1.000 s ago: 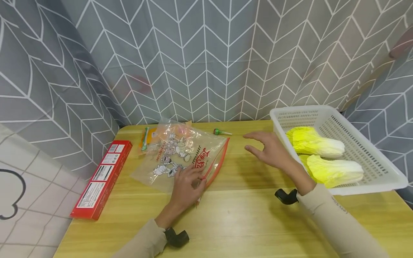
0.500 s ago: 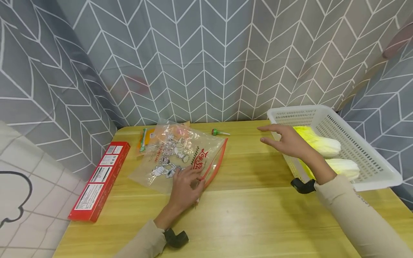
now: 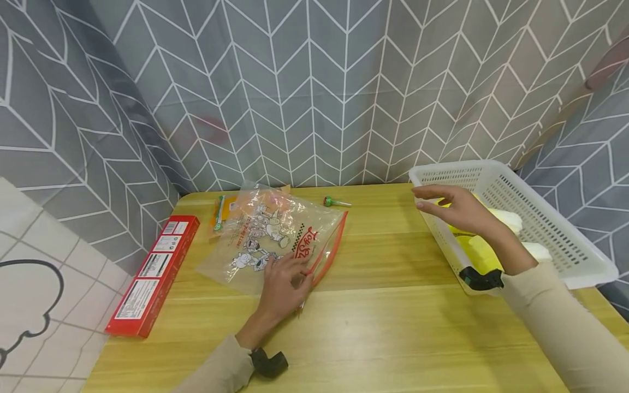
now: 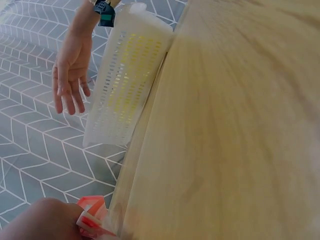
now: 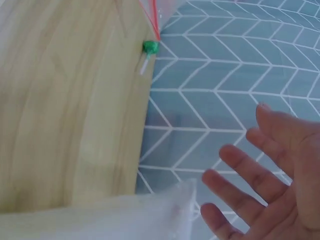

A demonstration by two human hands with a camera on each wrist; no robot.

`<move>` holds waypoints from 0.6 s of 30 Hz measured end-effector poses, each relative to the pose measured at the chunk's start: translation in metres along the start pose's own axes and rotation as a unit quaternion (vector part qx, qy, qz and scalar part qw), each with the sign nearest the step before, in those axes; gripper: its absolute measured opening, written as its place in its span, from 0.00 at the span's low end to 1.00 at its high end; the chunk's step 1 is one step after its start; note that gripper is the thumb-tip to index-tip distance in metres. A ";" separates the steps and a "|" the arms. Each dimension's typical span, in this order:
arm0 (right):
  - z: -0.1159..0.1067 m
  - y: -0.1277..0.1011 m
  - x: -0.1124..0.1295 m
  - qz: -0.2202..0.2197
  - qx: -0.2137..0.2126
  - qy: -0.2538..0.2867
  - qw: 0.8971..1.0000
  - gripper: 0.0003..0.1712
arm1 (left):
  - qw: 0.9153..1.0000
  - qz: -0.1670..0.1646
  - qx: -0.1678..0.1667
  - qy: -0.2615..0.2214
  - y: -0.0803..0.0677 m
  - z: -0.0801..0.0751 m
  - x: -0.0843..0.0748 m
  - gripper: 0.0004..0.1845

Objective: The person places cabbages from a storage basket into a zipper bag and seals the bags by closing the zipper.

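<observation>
A clear zip bag (image 3: 275, 234) with cartoon print and a red seal strip lies on the wooden table (image 3: 373, 327). My left hand (image 3: 284, 284) rests on the bag's near corner with fingers curled on the plastic by the seal. My right hand (image 3: 454, 210) hovers open over the left end of the white basket (image 3: 555, 229), fingers spread, above the yellow-green cabbages (image 3: 479, 254) inside. In the right wrist view my right hand (image 5: 270, 185) shows its palm with fingers straight. In the left wrist view the red seal (image 4: 92, 217) sits at my fingertip.
A long red box (image 3: 154, 273) lies at the table's left edge. A small green-capped item (image 3: 334, 202) and an orange-green packet (image 3: 220, 212) lie near the back by the grey patterned curtain. The basket (image 4: 125, 75) stands at the table's right end.
My right hand has moved right from above the table to over the basket. The left hand has stayed on the bag.
</observation>
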State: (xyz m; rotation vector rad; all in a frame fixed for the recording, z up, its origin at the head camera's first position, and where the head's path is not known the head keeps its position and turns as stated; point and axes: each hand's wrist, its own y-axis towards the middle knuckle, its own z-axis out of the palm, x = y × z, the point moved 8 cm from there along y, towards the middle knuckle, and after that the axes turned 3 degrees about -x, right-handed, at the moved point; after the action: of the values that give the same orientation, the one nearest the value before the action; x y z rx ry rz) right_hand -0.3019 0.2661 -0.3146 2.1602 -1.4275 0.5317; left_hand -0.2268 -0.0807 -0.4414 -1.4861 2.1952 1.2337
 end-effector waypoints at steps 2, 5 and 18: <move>-0.003 -0.001 0.000 0.011 0.006 -0.007 1.000 0.26 | 1.000 0.000 0.000 -0.001 0.000 0.000 0.000 0.02; -0.011 -0.002 -0.002 0.015 0.009 -0.013 1.000 0.27 | 1.000 0.000 0.001 0.000 0.000 0.001 0.000 0.02; -0.053 -0.020 -0.038 0.009 0.016 -0.085 0.996 0.25 | 1.000 0.008 -0.008 0.004 0.000 0.000 0.000 0.02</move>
State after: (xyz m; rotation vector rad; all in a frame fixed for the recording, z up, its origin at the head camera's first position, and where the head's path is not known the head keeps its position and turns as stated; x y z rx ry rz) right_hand -0.3007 0.3323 -0.2977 2.2658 -1.5369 0.3873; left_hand -0.2265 -0.0805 -0.4416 -1.4857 2.2111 1.2563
